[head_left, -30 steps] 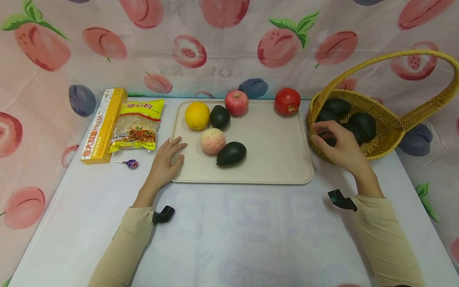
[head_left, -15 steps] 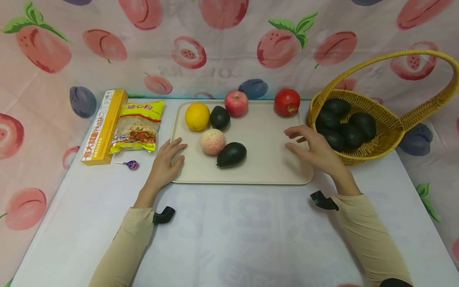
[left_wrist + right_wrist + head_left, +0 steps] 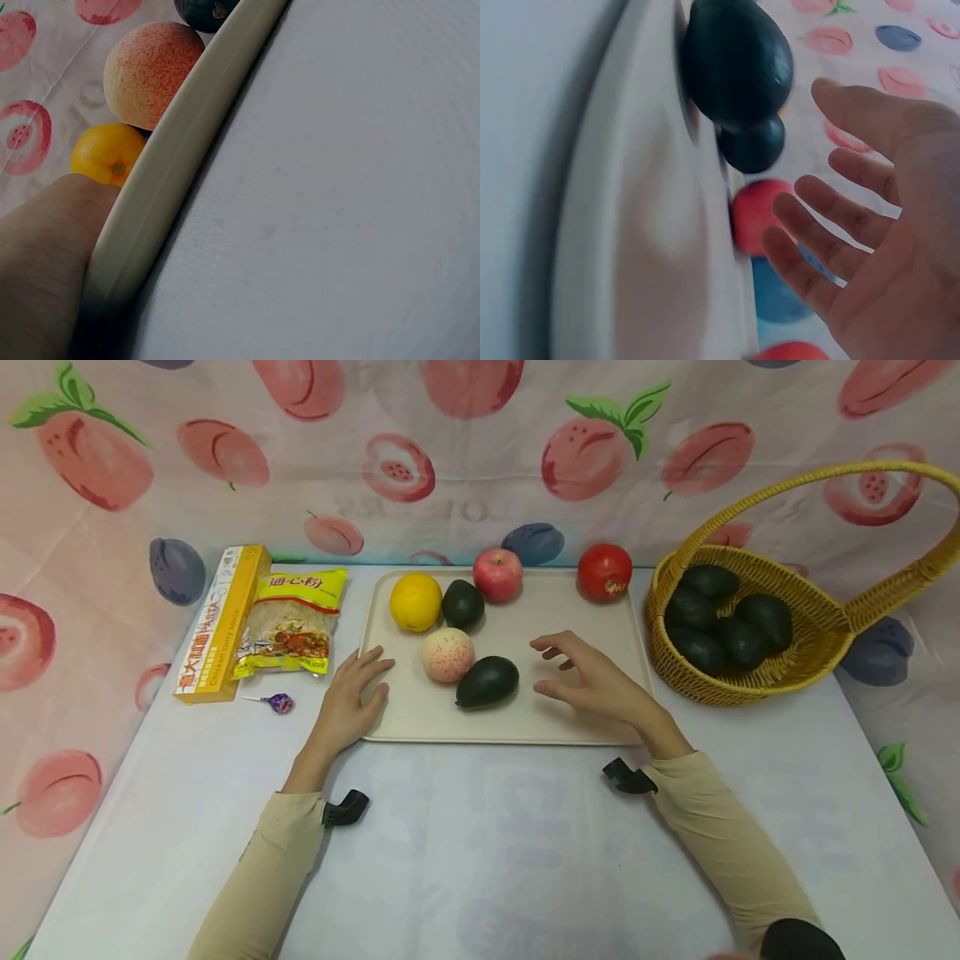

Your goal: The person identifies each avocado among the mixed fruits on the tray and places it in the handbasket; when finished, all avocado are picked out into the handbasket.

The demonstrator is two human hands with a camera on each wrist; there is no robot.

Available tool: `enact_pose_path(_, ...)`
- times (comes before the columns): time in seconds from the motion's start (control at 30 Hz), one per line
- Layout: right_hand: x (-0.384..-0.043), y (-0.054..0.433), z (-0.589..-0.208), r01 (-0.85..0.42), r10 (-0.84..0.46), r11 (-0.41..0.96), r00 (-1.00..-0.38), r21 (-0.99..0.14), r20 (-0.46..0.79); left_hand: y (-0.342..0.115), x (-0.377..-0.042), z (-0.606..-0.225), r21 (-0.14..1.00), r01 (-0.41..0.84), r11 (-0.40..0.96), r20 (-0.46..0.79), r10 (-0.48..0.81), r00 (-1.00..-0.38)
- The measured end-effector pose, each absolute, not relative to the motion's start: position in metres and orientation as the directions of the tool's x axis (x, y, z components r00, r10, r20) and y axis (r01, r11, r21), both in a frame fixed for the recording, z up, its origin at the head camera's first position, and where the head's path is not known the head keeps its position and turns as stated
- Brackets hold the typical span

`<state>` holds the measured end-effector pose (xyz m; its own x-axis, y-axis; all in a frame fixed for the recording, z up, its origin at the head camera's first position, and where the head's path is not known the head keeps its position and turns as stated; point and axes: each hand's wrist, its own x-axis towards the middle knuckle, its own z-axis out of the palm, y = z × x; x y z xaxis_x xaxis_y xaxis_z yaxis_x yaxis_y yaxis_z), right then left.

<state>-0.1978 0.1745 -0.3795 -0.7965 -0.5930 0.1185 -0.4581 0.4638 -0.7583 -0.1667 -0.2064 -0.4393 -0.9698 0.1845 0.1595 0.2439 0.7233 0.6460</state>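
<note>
A beige tray (image 3: pixel 577 727) bears fruit. Over its right half hovers my right hand (image 3: pixel 603 689), fingers spread and loosely bent, holding nothing. Just left of those fingertips lies a dark green avocado (image 3: pixel 487 682), which the right wrist view also shows apart from the hand. My left hand (image 3: pixel 351 697) rests on the tray's left edge with its fingers extended. Between the hands, a speckled peach (image 3: pixel 447 655) touches the front avocado. Behind it sit an orange (image 3: pixel 416 602), a second avocado (image 3: pixel 462 605) and a red apple (image 3: pixel 497 575). A pomegranate (image 3: pixel 604 572) occupies the back right corner.
To the tray's right stands a yellow wicker basket (image 3: pixel 817 668) with a tall handle, holding several avocados (image 3: pixel 742 642). At left lie a pasta box (image 3: pixel 222 627), a yellow bag of pasta (image 3: pixel 291 625) and a lollipop (image 3: pixel 281 702). A fruit-print cloth hangs behind.
My right hand has moved left from above the basket to over the tray, near the front avocado, carrying nothing. My left hand has stayed on the tray's edge.
</note>
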Motion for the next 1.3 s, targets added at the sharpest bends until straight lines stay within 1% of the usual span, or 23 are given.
enact_pose_path(0.13, -0.201, 0.159, -0.385, -0.448, -0.621, 0.45, -0.779, -0.772, 0.09, -0.205, -0.168, -0.439, 0.646, 0.248, 0.722, 0.166, 0.184, -0.969)
enact_pose_path(0.27, -0.203, 0.146, -0.39, -0.442, -0.625, 0.461, -0.777, -0.769, 0.072, -0.204, -0.168, -0.44, 0.643, 0.253, 0.723, 0.171, 0.187, -0.967)
enact_pose_path(0.53, -0.205, 0.132, -0.398, -0.421, -0.651, 0.457, -0.759, -0.784, 0.029, -0.2, -0.168, -0.437, 0.639, 0.25, 0.727, 0.165, 0.188, -0.968)
enact_pose_path(0.73, -0.205, 0.131, -0.399, -0.424, -0.654, 0.439, -0.755, -0.793, 0.041, -0.201, -0.169, -0.437, 0.635, 0.246, 0.732, 0.163, 0.185, -0.969)
enact_pose_path(0.97, -0.202, 0.14, -0.394, -0.482, -0.69, 0.426, -0.721, -0.766, 0.07, -0.203, -0.168, -0.438, 0.637, 0.235, 0.734, 0.154, 0.178, -0.972)
enact_pose_path(1.17, -0.202, 0.153, -0.385, -0.482, -0.661, 0.433, -0.744, -0.761, 0.096, -0.205, -0.168, -0.439, 0.642, 0.239, 0.729, 0.156, 0.18, -0.971)
enact_pose_path(1.3, -0.202, 0.163, -0.377, -0.463, -0.635, 0.467, -0.769, -0.753, 0.079, -0.206, -0.167, -0.439, 0.641, 0.238, 0.73, 0.155, 0.181, -0.971)
